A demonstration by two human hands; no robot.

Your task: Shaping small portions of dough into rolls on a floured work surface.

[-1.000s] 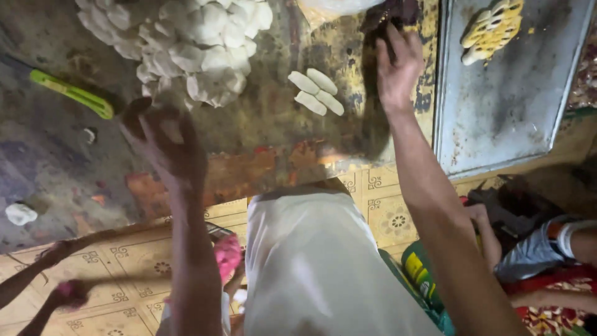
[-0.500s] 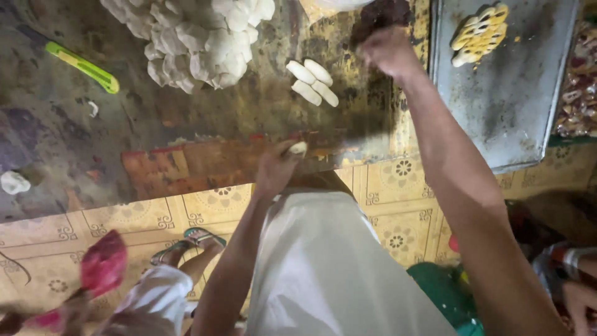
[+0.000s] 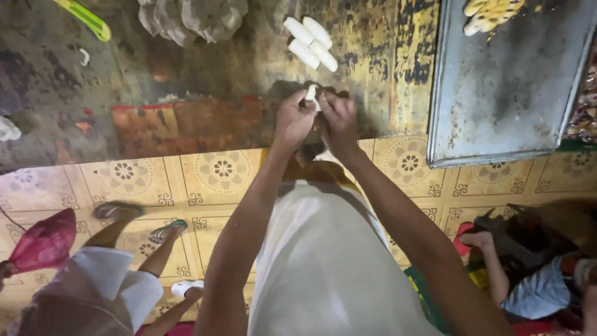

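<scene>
Far left on the worn, stained desk (image 3: 205,81) lies a small white scrap (image 3: 7,129) at the frame edge, then a green-handled tool (image 3: 84,17) near the top, lying flat and untouched. Next along, a heap of pale dough lumps (image 3: 189,17) sits at the top edge, well apart from the hands. Right of it, four white dough sticks (image 3: 311,42) lie side by side in a tidy cluster, probably parked there as shaped pieces, within easy reach. Just below them, over the desk's near edge, the left hand (image 3: 293,119) and right hand (image 3: 337,118) meet, fingers touching. Both grips are pinched nearly closed on one small white dough piece (image 3: 311,95), held upright between the fingertips of both hands, off the desk surface; looks like it is being pressed or rolled between them, hence both hands close together above the edge. Further right, a grey metal tray (image 3: 504,93) overhangs the desk edge, with a few yellowish shaped pieces (image 3: 491,14) at its top corner, likely placed there apart from the raw ones. Below, patterned yellow floor tiles (image 3: 137,180). Lower left another person in white shorts (image 3: 93,292) with a pink bag (image 3: 43,239); lower right another person sitting on the floor, a hand (image 3: 480,239) showing.
</scene>
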